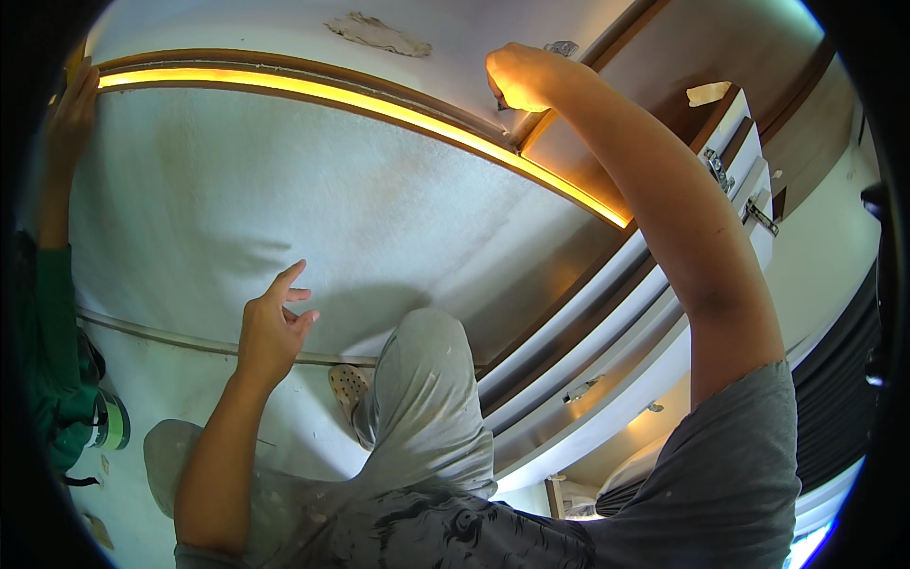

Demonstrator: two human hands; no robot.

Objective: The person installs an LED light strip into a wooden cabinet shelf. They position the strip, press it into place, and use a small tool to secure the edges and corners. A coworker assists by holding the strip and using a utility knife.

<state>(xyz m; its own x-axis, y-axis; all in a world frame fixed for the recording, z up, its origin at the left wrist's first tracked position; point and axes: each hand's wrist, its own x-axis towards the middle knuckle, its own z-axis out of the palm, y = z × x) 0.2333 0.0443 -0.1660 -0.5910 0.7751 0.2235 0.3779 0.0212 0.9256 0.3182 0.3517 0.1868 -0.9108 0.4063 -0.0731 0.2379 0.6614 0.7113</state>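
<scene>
My right hand (521, 78) reaches far forward, above the right part of a brown wooden edging (284, 64). Its fingers are closed, and a small dark tip shows beneath them; what it belongs to I cannot make out. A glowing yellow light strip (303, 90) runs along this edging, over a broad pale panel (237, 190). In front of that panel my left hand (270, 327) is raised with its fingers apart, holding nothing. Beyond the edging lies a white surface (237, 28) bearing a flat, crumpled beige scrap (377, 35).
At the far left, another person in a green sleeve (52, 313) has a hand (71, 119) at the strip's end. White drawers or doors (578, 332) with metal hinges (761, 217) stand close on my right. A green-and-white round container (112, 422) is at the lower left.
</scene>
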